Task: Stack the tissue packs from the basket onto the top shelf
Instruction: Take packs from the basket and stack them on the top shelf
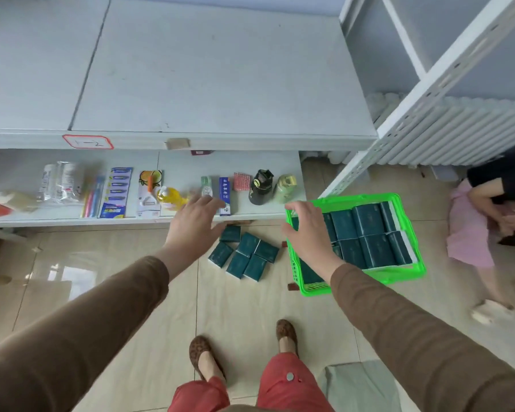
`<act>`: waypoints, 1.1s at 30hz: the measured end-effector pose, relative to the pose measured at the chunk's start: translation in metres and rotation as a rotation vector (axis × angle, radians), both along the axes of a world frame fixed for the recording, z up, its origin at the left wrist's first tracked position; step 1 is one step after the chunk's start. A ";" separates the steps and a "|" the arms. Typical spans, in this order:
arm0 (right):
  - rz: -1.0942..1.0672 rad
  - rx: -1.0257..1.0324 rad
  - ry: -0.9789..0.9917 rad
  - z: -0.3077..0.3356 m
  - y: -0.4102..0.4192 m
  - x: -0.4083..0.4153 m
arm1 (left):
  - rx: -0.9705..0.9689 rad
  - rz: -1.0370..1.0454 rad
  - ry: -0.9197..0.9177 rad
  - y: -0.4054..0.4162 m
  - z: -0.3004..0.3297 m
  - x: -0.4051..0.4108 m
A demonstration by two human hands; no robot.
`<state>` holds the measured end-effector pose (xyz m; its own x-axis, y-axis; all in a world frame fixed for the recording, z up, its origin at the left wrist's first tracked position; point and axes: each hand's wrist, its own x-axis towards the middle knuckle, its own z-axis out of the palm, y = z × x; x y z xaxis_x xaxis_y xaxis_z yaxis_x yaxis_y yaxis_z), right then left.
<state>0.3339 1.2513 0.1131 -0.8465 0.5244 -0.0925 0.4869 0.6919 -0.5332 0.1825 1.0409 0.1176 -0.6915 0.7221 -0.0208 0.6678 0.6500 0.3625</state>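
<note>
A bright green basket point(411, 267) stands on the floor at the right, filled with several dark teal tissue packs point(369, 230). More teal tissue packs point(246, 255) lie loose on the tiles left of the basket. The top shelf point(208, 75) is a bare pale grey surface. My left hand point(195, 224) hovers with fingers spread over the front edge of the lower shelf, holding nothing. My right hand point(305, 233) is held over the basket's left rim, fingers apart and curled down, also holding nothing. Brown sleeves cover both arms.
The lower shelf point(259, 215) holds toothbrushes, toothpaste boxes, a yellow bottle point(170, 196), a red scrubber and two pouches. A white rack post point(428, 93) slants at the right. A person in pink point(482, 230) crouches at the far right. My feet stand on the tiles below.
</note>
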 end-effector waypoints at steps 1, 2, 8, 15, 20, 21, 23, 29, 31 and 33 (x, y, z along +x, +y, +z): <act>-0.024 -0.029 -0.028 -0.008 0.012 0.014 | -0.017 -0.019 -0.017 0.014 -0.006 0.015; -0.051 -0.062 -0.055 -0.015 0.023 0.028 | -0.039 -0.036 -0.035 0.029 -0.013 0.030; -0.219 -0.295 -0.171 -0.068 0.115 0.117 | -0.143 -0.105 -0.156 0.150 -0.060 0.113; -0.481 -0.373 -0.284 -0.132 0.236 0.185 | -0.189 -0.236 -0.203 0.301 -0.124 0.168; -0.626 -0.329 -0.362 -0.183 0.281 0.191 | -0.271 -0.404 -0.121 0.409 -0.173 0.168; -0.631 -0.316 -0.380 -0.194 0.284 0.191 | -0.292 -0.445 -0.078 0.428 -0.183 0.166; -0.624 -0.263 -0.421 -0.214 0.287 0.190 | -0.319 -0.522 0.018 0.465 -0.201 0.160; -0.574 -0.043 -0.538 -0.254 0.282 0.186 | -0.370 -0.817 0.318 0.536 -0.244 0.151; -0.579 -0.011 -0.549 -0.261 0.279 0.187 | -0.422 -0.860 0.426 0.540 -0.253 0.149; -0.584 -0.020 -0.566 -0.265 0.279 0.190 | -0.463 -0.909 0.522 0.537 -0.257 0.146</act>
<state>0.5237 1.5303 -0.1524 -0.2596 0.8606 -0.4381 0.9657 0.2365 -0.1077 0.3289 1.5783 -0.1389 0.0803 0.9571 -0.2785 0.9577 -0.1515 -0.2447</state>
